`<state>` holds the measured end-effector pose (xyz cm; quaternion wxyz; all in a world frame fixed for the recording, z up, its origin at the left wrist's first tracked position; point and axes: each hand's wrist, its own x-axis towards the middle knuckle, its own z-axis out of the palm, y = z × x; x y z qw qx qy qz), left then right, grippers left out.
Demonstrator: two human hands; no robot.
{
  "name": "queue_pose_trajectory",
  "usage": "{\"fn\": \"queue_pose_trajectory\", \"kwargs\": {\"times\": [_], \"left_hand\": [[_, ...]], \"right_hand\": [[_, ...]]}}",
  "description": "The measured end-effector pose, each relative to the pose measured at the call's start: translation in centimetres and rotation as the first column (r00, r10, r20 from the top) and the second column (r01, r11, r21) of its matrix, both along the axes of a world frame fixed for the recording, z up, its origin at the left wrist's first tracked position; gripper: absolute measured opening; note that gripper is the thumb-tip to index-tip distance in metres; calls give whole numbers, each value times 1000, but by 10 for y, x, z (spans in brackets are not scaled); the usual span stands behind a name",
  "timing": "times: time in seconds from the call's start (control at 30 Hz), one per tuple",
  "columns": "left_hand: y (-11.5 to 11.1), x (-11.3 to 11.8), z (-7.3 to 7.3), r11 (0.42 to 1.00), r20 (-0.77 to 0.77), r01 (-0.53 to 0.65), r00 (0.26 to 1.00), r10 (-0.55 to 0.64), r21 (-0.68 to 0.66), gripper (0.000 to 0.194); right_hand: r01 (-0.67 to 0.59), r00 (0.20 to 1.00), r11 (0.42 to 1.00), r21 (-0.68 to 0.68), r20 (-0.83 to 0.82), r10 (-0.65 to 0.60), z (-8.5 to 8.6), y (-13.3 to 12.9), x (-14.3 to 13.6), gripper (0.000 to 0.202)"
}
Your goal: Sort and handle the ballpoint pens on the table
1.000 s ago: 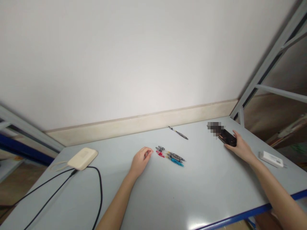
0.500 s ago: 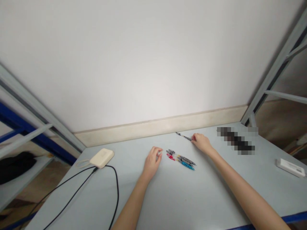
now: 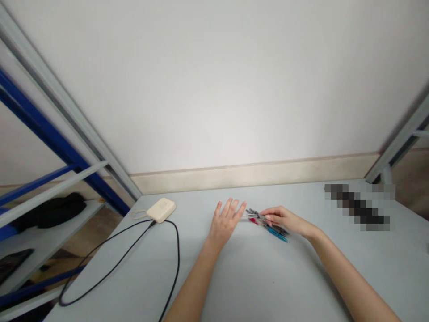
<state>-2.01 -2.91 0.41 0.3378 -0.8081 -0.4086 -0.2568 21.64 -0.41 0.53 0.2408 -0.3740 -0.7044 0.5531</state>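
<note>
Fingers of right hand (image 3: 288, 220) pinched on slim plastic pens (image 3: 268, 224); left hand (image 3: 225, 221) splayed flat.

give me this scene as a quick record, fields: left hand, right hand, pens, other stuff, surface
left hand: open, fingers spread, flat on the table beside the pens
right hand: fingertips on the pens
pens: small bunch lying together, red and blue parts visible
other stuff: cream device with black cable
surface: grey table

Red and blue pens (image 3: 268, 226), cream device (image 3: 161, 209).
</note>
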Motion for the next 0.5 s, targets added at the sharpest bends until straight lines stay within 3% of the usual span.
{"fn": "queue_pose_trajectory", "kwargs": {"times": [0.13, 0.23, 0.4, 0.5], "left_hand": [[3, -5, 2, 981, -113, 35, 992, -57, -190, 13], [2, -1, 0, 957, -142, 11, 988, -55, -290, 17], [-2, 10, -2, 900, -58, 53, 995, -86, -433, 23], [-3, 11, -1, 860, 20, 63, 998, -61, -506, 27]], "right_hand": [[24, 1000, 1000, -20, -10, -24, 2, -4, 3, 48], [72, 997, 997, -20, -4, -72, 4, -2, 3, 51], [-5, 1000, 999, -38, 26, 6, 4, -3, 2, 50], [25, 999, 1000, 12, 46, -26, 2, -6, -3, 49]]}}
